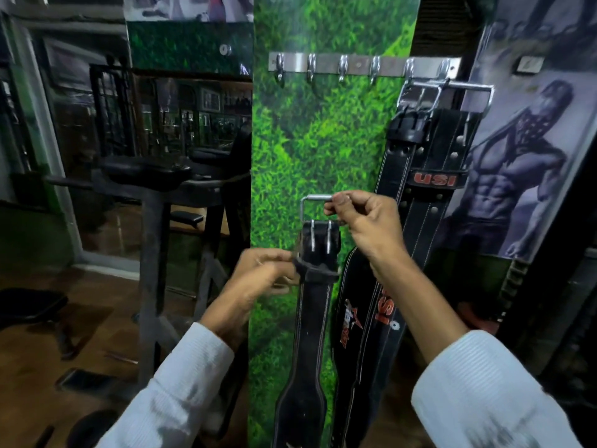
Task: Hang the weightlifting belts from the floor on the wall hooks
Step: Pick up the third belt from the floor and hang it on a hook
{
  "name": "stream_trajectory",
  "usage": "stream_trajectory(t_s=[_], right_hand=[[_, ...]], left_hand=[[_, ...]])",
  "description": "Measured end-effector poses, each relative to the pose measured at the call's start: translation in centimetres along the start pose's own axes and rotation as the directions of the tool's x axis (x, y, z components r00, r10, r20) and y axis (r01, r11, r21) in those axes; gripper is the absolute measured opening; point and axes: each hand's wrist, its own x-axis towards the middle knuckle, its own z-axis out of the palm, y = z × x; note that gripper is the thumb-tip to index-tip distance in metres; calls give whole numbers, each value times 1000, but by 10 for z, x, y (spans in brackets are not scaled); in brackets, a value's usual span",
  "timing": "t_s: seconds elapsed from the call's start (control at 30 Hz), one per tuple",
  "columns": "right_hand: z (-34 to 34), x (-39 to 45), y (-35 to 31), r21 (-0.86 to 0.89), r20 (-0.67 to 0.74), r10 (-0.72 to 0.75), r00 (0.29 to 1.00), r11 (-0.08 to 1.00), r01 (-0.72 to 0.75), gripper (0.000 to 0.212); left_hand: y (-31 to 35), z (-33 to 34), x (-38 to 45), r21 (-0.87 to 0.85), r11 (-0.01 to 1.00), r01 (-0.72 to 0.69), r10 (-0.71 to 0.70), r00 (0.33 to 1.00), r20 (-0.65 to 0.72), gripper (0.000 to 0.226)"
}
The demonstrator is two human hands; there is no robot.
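Note:
I hold a black leather weightlifting belt point(311, 321) upright in front of the green grass-print wall panel point(310, 147). My right hand point(365, 221) pinches the top bar of its steel buckle point(315, 205). My left hand point(261, 276) grips the belt's leather loop just below the buckle prongs. The belt hangs down between my arms. High on the panel is a steel hook rail point(361, 66) with several hooks; the left ones are bare. A black belt marked USI point(426, 176) hangs by its buckle from the rightmost hooks, well above my hands.
The hung belt's wide lower part with red lettering point(365, 315) dangles right beside the belt I hold. A dark gym machine with a padded seat point(151, 176) stands to the left. A poster of a muscular figure point(523, 163) covers the right wall. Wooden floor lies lower left.

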Motion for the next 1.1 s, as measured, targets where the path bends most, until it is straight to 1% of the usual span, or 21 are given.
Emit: stream_trajectory(t_s=[0.03,0.07,0.1,0.17,0.2,0.27,0.3,0.37,0.4,0.43,0.5,0.53,0.6,0.63,0.7,0.73,0.83,0.93,1.0,1.03,1.1], right_hand=[[-1,3,0,10,-12,0,1000,1000,0,19],[-2,7,-2,22,-21,6,1000,1000,-6,19],[-3,11,-4,30,-30,14,999,999,-13,21],[-3,17,-10,26,-32,-2,999,1000,3,23],[-1,19,-14,22,-29,-15,999,1000,16,24],[2,23,-21,31,-41,-34,999,999,36,23],[1,25,-25,51,-61,-32,998,998,35,23],[-3,31,-33,116,-116,4,993,993,9,25],[-8,33,-37,159,-126,31,992,987,-11,27],[-11,36,-40,209,-110,63,992,977,-39,29],[-18,40,-40,287,-29,108,994,953,-95,31],[-21,40,-39,302,11,127,992,945,-125,36],[-24,37,-34,290,74,179,981,937,-193,53],[-26,36,-32,271,92,197,976,938,-215,52],[-28,38,-28,242,86,180,980,950,-196,34],[-28,40,-28,236,67,172,983,954,-184,33],[-26,53,-28,212,5,167,986,963,-164,43],[-23,65,-32,212,-18,151,988,967,-144,35],[-22,70,-32,244,-31,136,990,962,-124,35],[-22,71,-33,257,-34,120,992,960,-107,37],[-24,72,-31,263,-38,100,994,961,-86,41]], left_hand=[[8,-3,3,-29,999,-32,30,996,-80,22],[19,-4,6,-67,993,-96,85,986,-147,21],[29,-3,9,-92,980,-177,158,971,-182,19],[47,8,19,-88,940,-330,309,932,-190,10],[54,15,25,-55,912,-407,392,902,-179,13],[68,31,42,41,851,-523,521,834,-179,28],[76,37,48,69,833,-549,551,812,-190,26],[93,48,58,58,816,-575,574,794,-202,14],[102,53,64,47,804,-593,589,783,-200,13],[113,58,69,48,795,-605,601,773,-202,15],[137,66,82,39,785,-618,610,761,-220,23],[150,70,91,29,783,-621,610,758,-230,29],[174,74,108,23,777,-629,616,753,-230,40],[185,76,117,37,770,-637,628,746,-221,44],[199,78,132,98,767,-635,639,738,-219,47],[204,79,140,124,778,-616,627,747,-222,46],[215,84,158,155,815,-559,579,777,-247,39],[223,91,173,202,839,-505,544,790,-283,47],[229,93,183,231,846,-480,532,785,-316,48],[233,95,186,227,856,-464,516,790,-331,46],[241,96,191,214,877,-430,480,801,-357,33]])
